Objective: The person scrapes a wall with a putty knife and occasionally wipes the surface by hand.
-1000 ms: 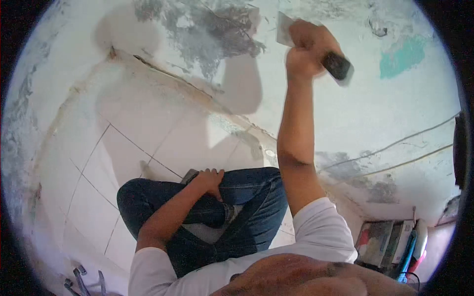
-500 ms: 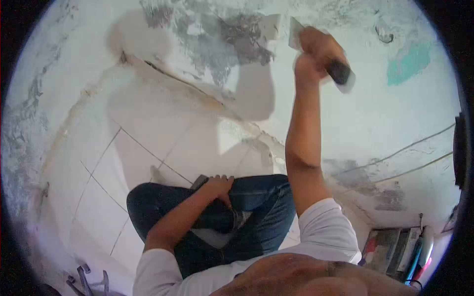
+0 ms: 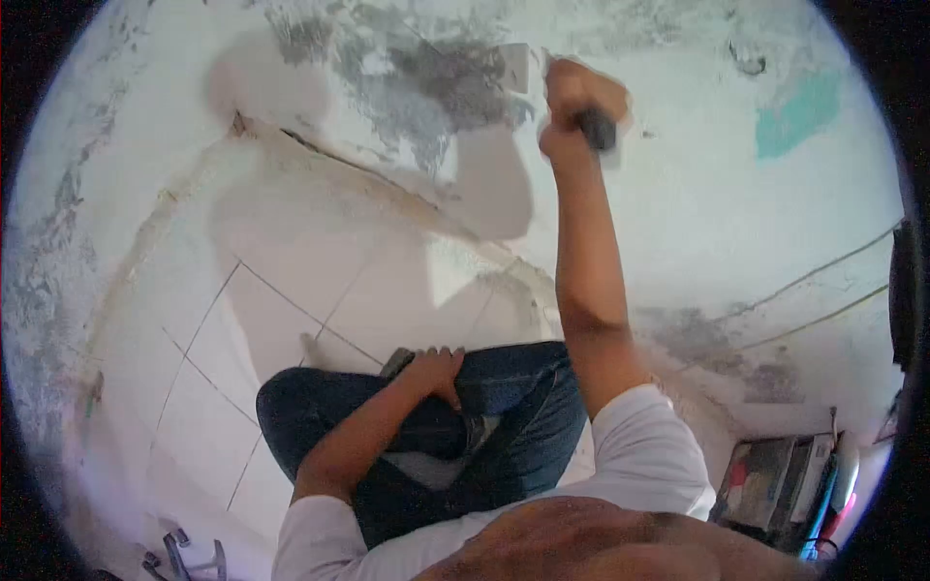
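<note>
My right hand [image 3: 583, 95] is raised against the upper wall and closed round the dark handle [image 3: 597, 128] of a scraper. The blade is hardly visible, blurred beside the fingers. Just left of it the wall [image 3: 678, 203] has grey patches [image 3: 450, 82] where the white coating is gone. My left hand [image 3: 436, 373] rests on my crossed legs in dark jeans [image 3: 518, 387], with its fingers spread over the leg and nothing seen in it. A small dark grey object [image 3: 397, 362] shows beside its fingers, possibly part of a shoe.
White floor tiles [image 3: 213, 387] lie to the left of my legs. A cracked ledge [image 3: 358, 169] runs along the wall's foot. Two cables [image 3: 823, 281] cross the right wall. Boxed items [image 3: 765, 484] stand at lower right, and a dark metal object [image 3: 179, 557] is at lower left.
My right hand has moved left and slightly down with the scraper, and its handle has swung left too. My left hand stays on my leg. The view has shifted slightly.
</note>
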A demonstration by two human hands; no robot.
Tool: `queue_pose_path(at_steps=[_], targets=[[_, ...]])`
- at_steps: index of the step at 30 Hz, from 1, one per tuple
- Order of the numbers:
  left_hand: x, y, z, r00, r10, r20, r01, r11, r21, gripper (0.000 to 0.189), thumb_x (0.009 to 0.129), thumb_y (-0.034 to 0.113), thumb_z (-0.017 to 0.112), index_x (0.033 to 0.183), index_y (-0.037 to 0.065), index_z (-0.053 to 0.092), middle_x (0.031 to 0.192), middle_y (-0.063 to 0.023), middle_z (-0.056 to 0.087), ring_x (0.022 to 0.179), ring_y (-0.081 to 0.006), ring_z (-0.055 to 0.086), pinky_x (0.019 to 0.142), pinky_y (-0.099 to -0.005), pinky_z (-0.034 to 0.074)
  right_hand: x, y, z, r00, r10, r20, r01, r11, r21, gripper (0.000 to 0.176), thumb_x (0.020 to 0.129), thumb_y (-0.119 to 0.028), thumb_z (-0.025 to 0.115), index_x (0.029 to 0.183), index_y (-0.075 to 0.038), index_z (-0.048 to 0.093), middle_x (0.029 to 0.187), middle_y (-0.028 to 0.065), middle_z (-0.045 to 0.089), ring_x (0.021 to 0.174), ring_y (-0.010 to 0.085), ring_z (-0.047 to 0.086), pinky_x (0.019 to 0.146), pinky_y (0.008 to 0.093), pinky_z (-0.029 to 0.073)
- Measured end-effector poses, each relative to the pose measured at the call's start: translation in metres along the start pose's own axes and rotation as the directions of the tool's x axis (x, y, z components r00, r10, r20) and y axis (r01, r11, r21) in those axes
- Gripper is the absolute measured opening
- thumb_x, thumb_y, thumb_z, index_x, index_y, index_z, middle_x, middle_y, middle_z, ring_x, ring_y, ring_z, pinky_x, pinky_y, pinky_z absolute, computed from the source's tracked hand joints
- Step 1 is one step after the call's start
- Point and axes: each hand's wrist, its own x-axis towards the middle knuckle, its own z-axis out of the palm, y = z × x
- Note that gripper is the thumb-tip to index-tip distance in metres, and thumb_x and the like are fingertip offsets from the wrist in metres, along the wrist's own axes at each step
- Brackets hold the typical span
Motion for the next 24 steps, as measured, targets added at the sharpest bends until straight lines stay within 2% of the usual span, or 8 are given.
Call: queue_pose_path(at_steps=[1, 4, 9, 12, 15, 18, 22, 24], targets=[[0.000, 0.001, 0.005, 1.000, -0.003, -0.027, 0.004, 1.000, 0.003, 0.120, 0.053, 0.052, 0.087, 0.144, 0.004, 0.025, 0.133, -0.0226, 0.046, 0.121, -0.0423, 0.046, 0.097, -0.0541, 0.041, 0.000, -0.014, -0.007, 0.972, 0.225, -0.072, -0.183, 0.910, 0.371, 0.055, 0.093, -0.049, 0.051, 0.062, -0.008, 0.031, 0.057, 0.0022, 0.037, 0.054, 0.0134, 0.029, 0.050, 0.0312, 0.024], [-0.004, 0.006, 0.000, 1.000, 0.002, 0.005, -0.001, 1.000, -0.006, 0.120, 0.052, 0.052, 0.087, 0.143, 0.004, 0.026, 0.132, -0.0227, 0.047, 0.120, -0.0418, 0.047, 0.097, -0.0545, 0.041, 0.034, -0.048, -0.056, 0.964, 0.107, -0.245, 0.097, 0.715, 0.692, 0.079, 0.076, -0.087, 0.028, 0.064, -0.010, 0.033, 0.052, -0.0002, 0.026, 0.052, 0.0131, 0.020, 0.052, 0.0320, 0.015], [-0.005, 0.002, 0.005, 1.000, 0.008, 0.002, -0.008, 1.000, -0.017, 0.121, 0.052, 0.054, 0.087, 0.143, 0.003, 0.026, 0.133, -0.0226, 0.046, 0.120, -0.0413, 0.047, 0.095, -0.0541, 0.042, 0.063, -0.035, -0.075, 0.964, 0.014, -0.264, 0.189, 0.660, 0.727, 0.078, 0.075, -0.088, 0.029, 0.067, -0.011, 0.036, 0.051, 0.0001, 0.029, 0.052, 0.0123, 0.021, 0.053, 0.0315, 0.020], [0.004, 0.000, 0.010, 1.000, -0.003, 0.004, 0.003, 1.000, -0.008, 0.121, 0.051, 0.054, 0.087, 0.142, 0.002, 0.026, 0.132, -0.0221, 0.047, 0.120, -0.0412, 0.048, 0.095, -0.0536, 0.043, 0.041, 0.036, -0.032, 0.925, 0.372, 0.078, -0.351, 0.759, 0.548, 0.070, 0.084, -0.077, 0.039, 0.068, -0.009, 0.042, 0.053, 0.0015, 0.040, 0.048, 0.0159, 0.030, 0.050, 0.0287, 0.026], [0.005, -0.004, 0.004, 0.999, 0.006, -0.037, -0.007, 1.000, -0.030, 0.122, 0.052, 0.053, 0.086, 0.143, 0.002, 0.024, 0.134, -0.0219, 0.046, 0.120, -0.0415, 0.047, 0.096, -0.0531, 0.043, 0.045, 0.035, -0.048, 0.973, 0.131, -0.192, 0.015, 0.790, 0.613, 0.064, 0.089, -0.065, 0.045, 0.062, -0.007, 0.040, 0.053, 0.0014, 0.040, 0.047, 0.0175, 0.029, 0.048, 0.0294, 0.025], [0.008, -0.003, 0.006, 1.000, 0.015, 0.001, -0.015, 1.000, -0.024, 0.122, 0.052, 0.053, 0.086, 0.144, 0.002, 0.023, 0.134, -0.0221, 0.046, 0.121, -0.0420, 0.047, 0.096, -0.0543, 0.042, 0.050, 0.050, -0.061, 0.973, 0.228, -0.016, -0.035, 0.218, 0.975, 0.034, 0.097, -0.025, 0.047, 0.067, -0.011, 0.041, 0.051, 0.0015, 0.034, 0.052, 0.0174, 0.038, 0.061, 0.0332, 0.047], [0.011, -0.005, 0.023, 0.998, 0.035, -0.050, -0.034, 0.999, 0.019, 0.125, 0.051, 0.057, 0.085, 0.144, 0.002, 0.023, 0.134, -0.0223, 0.045, 0.121, -0.0423, 0.046, 0.095, -0.0564, 0.042, 0.035, 0.053, -0.015, 0.859, 0.498, -0.116, -0.208, 0.548, 0.810, 0.065, 0.093, -0.069, 0.024, 0.064, -0.014, 0.038, 0.049, 0.0006, 0.031, 0.045, 0.0158, 0.021, 0.047, 0.0326, 0.016], [0.004, -0.003, 0.011, 0.999, 0.030, -0.027, -0.029, 0.999, 0.032, 0.126, 0.050, 0.059, 0.084, 0.144, 0.001, 0.022, 0.134, -0.0232, 0.044, 0.121, -0.0426, 0.046, 0.095, -0.0562, 0.042, 0.064, 0.044, -0.078, 0.949, -0.221, 0.225, -0.005, 0.704, 0.711, 0.052, 0.095, -0.058, 0.039, 0.071, -0.012, 0.033, 0.064, 0.0013, 0.034, 0.055, 0.0190, 0.037, 0.050, 0.0339, 0.027]])
